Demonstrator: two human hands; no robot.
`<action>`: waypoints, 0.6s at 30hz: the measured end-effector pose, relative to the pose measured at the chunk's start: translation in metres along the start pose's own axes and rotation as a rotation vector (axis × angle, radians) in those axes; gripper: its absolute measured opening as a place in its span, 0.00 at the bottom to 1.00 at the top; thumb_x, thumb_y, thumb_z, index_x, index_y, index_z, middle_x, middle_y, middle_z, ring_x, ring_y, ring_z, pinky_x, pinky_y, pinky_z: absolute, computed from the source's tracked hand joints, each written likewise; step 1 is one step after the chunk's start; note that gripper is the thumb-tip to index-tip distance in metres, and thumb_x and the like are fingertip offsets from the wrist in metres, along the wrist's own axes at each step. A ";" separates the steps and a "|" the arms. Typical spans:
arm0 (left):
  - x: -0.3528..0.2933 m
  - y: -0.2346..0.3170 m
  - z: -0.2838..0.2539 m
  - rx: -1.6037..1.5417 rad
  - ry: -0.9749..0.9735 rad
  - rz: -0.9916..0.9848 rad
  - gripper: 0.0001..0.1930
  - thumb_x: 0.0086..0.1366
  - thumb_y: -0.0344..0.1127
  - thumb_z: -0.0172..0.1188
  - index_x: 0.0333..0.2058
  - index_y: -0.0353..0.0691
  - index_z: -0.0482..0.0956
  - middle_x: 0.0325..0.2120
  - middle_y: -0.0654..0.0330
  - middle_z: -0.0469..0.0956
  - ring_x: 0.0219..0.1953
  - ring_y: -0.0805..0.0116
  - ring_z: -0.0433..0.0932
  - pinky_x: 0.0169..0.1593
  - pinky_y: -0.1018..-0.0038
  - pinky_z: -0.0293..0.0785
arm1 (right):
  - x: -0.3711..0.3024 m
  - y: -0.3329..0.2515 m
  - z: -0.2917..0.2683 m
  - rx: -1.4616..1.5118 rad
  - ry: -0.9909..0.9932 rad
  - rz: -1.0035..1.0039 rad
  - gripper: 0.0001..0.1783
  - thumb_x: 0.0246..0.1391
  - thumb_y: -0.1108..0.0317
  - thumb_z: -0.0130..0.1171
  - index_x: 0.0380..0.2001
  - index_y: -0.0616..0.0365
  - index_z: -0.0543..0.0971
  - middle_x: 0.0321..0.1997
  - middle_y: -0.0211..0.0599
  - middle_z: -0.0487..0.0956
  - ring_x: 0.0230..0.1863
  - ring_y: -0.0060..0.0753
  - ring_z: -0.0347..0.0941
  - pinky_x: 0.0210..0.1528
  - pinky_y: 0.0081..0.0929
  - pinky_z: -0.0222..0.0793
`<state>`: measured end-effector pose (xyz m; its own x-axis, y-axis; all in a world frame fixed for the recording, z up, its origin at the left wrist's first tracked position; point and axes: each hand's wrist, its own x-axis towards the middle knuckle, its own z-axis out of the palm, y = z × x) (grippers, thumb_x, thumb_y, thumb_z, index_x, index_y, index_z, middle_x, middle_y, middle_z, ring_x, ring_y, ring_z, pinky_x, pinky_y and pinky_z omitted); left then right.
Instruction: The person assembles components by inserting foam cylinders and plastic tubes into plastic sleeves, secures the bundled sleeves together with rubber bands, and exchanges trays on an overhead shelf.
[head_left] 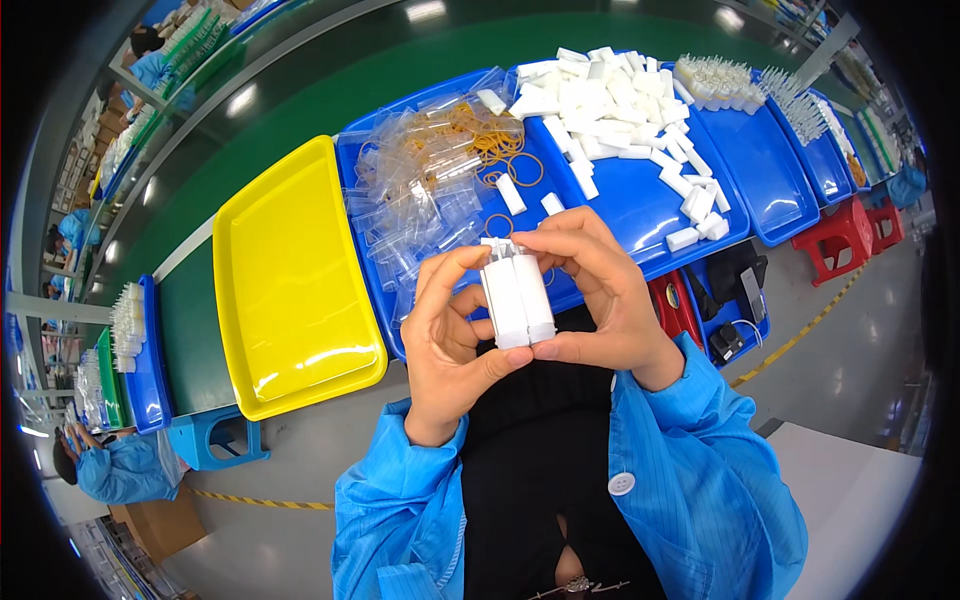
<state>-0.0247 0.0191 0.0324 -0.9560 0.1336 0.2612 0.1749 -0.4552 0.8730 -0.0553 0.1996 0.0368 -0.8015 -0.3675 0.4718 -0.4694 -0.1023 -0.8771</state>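
Observation:
Just beyond the blue trays' near edge, both hands hold a pair of upright white blocks (517,295) pressed side by side. My left hand (445,325) pinches the pair from the left, thumb at the bottom and fingertips at the top. On the right, my right hand (605,300) closes around it in the same way. Small white prongs stick out between the fingertips at the top; what they belong to I cannot make out. Behind the hands, tan rubber bands (500,140) and transparent plastic pieces (415,185) lie heaped in a blue tray (350,165).
An unfilled yellow tray (295,285) sits to the left. At the right, another blue tray (640,225) carries many loose white blocks (610,95). Farther right are trays with bristly white parts (715,82). Red stools (835,240) stand on the floor; co-workers in blue (125,468) appear at left.

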 end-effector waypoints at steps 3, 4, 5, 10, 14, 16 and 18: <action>0.004 0.001 -0.001 0.050 -0.012 0.033 0.40 0.47 0.27 0.76 0.58 0.26 0.63 0.51 0.55 0.61 0.51 0.57 0.75 0.50 0.63 0.82 | 0.007 0.000 -0.004 -0.059 -0.036 -0.028 0.39 0.38 0.63 0.76 0.56 0.59 0.73 0.51 0.41 0.68 0.53 0.35 0.68 0.52 0.29 0.70; 0.005 0.002 -0.002 0.069 -0.007 0.033 0.41 0.47 0.26 0.76 0.58 0.26 0.63 0.50 0.54 0.62 0.51 0.58 0.75 0.50 0.63 0.82 | 0.009 0.000 -0.005 -0.063 -0.049 -0.004 0.39 0.38 0.62 0.75 0.55 0.62 0.73 0.50 0.39 0.67 0.53 0.34 0.68 0.54 0.29 0.68; 0.007 0.002 -0.004 0.069 -0.005 0.035 0.41 0.47 0.26 0.76 0.58 0.26 0.63 0.50 0.54 0.62 0.51 0.58 0.75 0.50 0.63 0.82 | 0.012 0.001 -0.005 -0.068 -0.062 0.020 0.40 0.38 0.60 0.74 0.55 0.65 0.73 0.50 0.38 0.67 0.54 0.32 0.67 0.55 0.29 0.65; 0.014 0.008 -0.009 -0.113 0.009 -0.155 0.36 0.61 0.41 0.66 0.62 0.31 0.61 0.52 0.51 0.65 0.52 0.55 0.75 0.46 0.60 0.82 | 0.030 0.008 -0.011 0.691 0.097 0.557 0.23 0.52 0.68 0.66 0.50 0.65 0.74 0.48 0.35 0.76 0.48 0.26 0.73 0.53 0.24 0.68; 0.014 0.004 -0.012 -0.232 0.103 -0.254 0.28 0.74 0.45 0.44 0.64 0.34 0.56 0.58 0.47 0.65 0.54 0.54 0.74 0.52 0.55 0.77 | 0.033 0.014 0.002 0.409 0.246 0.426 0.26 0.50 0.70 0.67 0.52 0.64 0.73 0.49 0.36 0.75 0.48 0.28 0.73 0.53 0.26 0.68; 0.014 0.007 -0.014 -0.380 0.048 -0.329 0.28 0.74 0.47 0.42 0.65 0.35 0.56 0.58 0.48 0.66 0.54 0.57 0.74 0.51 0.60 0.77 | 0.037 0.008 0.006 -0.328 0.047 -0.037 0.36 0.40 0.69 0.72 0.56 0.62 0.71 0.51 0.41 0.70 0.51 0.36 0.69 0.54 0.31 0.67; 0.013 0.008 -0.018 -0.422 0.011 -0.351 0.28 0.74 0.47 0.42 0.65 0.35 0.56 0.57 0.49 0.67 0.52 0.59 0.75 0.50 0.62 0.78 | 0.040 -0.004 0.013 -0.428 -0.129 -0.144 0.39 0.37 0.69 0.73 0.57 0.60 0.71 0.53 0.45 0.68 0.54 0.44 0.66 0.53 0.35 0.68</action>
<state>-0.0404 0.0014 0.0350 -0.9428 0.3325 -0.0222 -0.2623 -0.6993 0.6650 -0.0801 0.1731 0.0579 -0.6774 -0.4919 0.5470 -0.7045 0.2197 -0.6749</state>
